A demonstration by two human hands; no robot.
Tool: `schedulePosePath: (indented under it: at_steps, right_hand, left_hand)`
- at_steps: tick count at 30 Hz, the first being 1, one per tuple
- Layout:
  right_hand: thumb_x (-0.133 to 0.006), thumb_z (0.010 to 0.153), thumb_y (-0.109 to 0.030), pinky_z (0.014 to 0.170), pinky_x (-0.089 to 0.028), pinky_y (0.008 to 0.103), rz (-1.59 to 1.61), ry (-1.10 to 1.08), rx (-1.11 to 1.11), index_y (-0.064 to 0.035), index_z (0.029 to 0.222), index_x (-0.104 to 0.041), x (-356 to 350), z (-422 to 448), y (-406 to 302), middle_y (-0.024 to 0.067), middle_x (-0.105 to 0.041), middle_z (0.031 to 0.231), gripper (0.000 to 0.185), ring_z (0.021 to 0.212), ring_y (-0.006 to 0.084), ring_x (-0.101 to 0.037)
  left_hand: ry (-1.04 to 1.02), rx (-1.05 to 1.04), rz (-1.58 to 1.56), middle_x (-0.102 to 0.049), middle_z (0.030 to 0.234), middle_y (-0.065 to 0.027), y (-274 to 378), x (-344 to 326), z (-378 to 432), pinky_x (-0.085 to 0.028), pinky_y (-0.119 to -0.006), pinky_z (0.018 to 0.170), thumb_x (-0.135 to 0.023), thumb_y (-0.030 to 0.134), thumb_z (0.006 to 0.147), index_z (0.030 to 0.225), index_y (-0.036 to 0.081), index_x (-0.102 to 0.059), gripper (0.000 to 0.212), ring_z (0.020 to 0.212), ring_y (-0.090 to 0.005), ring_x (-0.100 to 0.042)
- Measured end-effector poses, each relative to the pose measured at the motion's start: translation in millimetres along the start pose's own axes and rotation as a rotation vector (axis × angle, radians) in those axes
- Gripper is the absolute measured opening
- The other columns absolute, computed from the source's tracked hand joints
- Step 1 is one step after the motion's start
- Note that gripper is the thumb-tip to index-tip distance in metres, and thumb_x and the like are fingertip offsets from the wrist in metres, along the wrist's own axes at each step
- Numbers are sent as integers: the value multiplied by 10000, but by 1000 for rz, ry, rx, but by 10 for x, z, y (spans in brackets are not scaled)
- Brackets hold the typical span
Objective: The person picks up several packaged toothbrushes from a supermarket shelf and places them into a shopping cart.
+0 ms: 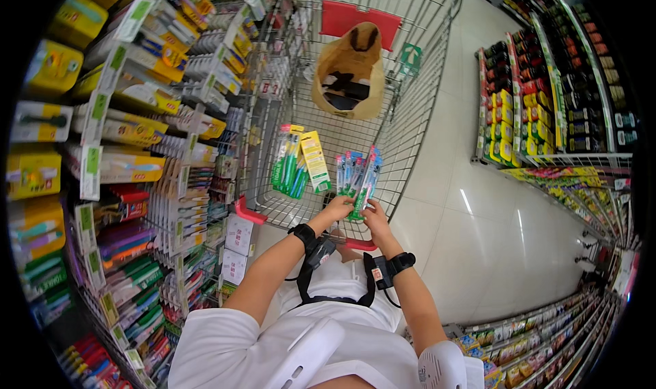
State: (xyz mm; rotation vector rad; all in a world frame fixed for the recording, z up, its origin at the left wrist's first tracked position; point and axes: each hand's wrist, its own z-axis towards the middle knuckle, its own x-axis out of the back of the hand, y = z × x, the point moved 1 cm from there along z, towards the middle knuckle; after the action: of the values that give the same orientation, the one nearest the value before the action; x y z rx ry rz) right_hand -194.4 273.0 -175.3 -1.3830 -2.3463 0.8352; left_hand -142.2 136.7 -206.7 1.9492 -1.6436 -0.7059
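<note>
My right hand (376, 219) grips the lower end of a blister-packed toothbrush (369, 179) with a green bottom and a pink top corner. Close beside it, my left hand (339, 208) has its fingertips at the lower edge of several blue-and-green toothbrush packs (350, 172). Whether those fingers pinch a pack or only touch it is hard to tell. Both hands are over the near end of a wire shopping cart (410, 158). To their left, in the cart, lie a green toothbrush multipack (289, 166) and a yellow-and-white package (314, 161).
A brown paper bag (376, 99) with dark items inside stands farther along the cart. Shelves of packaged toothbrushes (133, 171) rise close on the left. Across the tiled floor (461, 235), shelves hold yellow-and-green packages (499, 125). The cart's red handle piece (360, 244) is near my body.
</note>
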Motion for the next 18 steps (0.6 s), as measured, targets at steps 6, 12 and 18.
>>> schedulePosePath:
  at_steps: [6, 12, 18]
  right_hand:
    - [-507, 770, -138, 861, -345, 332, 77, -78, -26, -86, 1207, -362, -21, -199, -199, 70, -480, 1062, 463, 974, 168, -442]
    - [-473, 804, -157, 827, -384, 329, -33, -195, 51, -42, 1184, -367, -321, -359, -416, 111, -485, 1102, 411, 993, 199, -468]
    - [-482, 804, -125, 733, -432, 298, -27, -388, 109, -39, 1134, -401, -1017, -571, -410, 108, -544, 994, 350, 873, 184, -532]
  left_hand:
    - [138, -98, -318, -579, 881, -59, 149, 437, -815, -445, -234, 616, -526, 149, 793, 1058, 12, -500, 299, 719, -110, -552]
    - [408, -196, -418, -583, 925, -71, -60, 858, -1824, -461, -255, 690, -485, 166, 825, 1065, 26, -497, 277, 777, -144, -579]
    - [592, -266, -569, -578, 938, -61, -585, 965, -2752, -447, -256, 706, -484, 162, 822, 1038, 44, -510, 247, 800, -137, -571]
